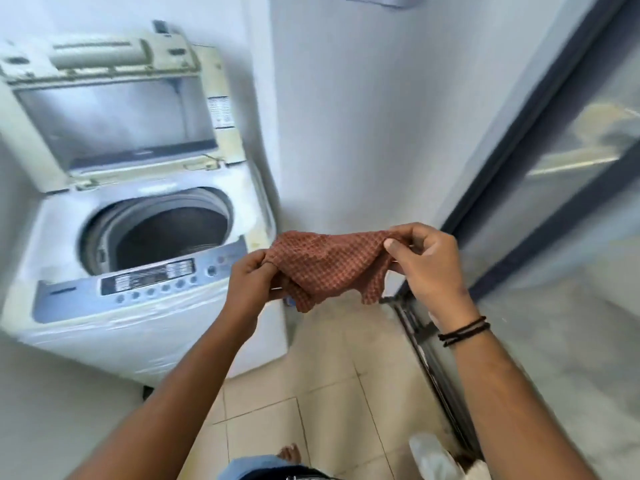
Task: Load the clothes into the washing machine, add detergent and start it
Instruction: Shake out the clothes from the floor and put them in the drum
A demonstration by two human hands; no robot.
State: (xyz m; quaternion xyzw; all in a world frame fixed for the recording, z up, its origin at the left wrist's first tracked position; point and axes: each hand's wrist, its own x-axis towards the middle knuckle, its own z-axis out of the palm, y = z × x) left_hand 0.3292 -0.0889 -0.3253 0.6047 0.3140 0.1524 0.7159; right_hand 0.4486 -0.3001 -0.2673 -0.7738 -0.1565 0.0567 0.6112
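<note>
A white top-loading washing machine (145, 320) stands at the left with its lid (114, 123) raised. Its dark drum (173, 237) looks empty from here. A small red checked cloth (322, 265) hangs stretched between my two hands, in the air to the right of the machine's control panel (149, 278). My left hand (252, 282) pinches the cloth's left edge. My right hand (426, 261) pinches its right corner between thumb and fingers. No detergent is in view.
A white wall (346, 116) stands behind the cloth. A dark-framed glass sliding door (554, 150) runs along the right, with its track (426, 351) on the tiled floor (311, 393). A pale bundle, perhaps a bag or clothes (446, 459), lies at the bottom right by my foot.
</note>
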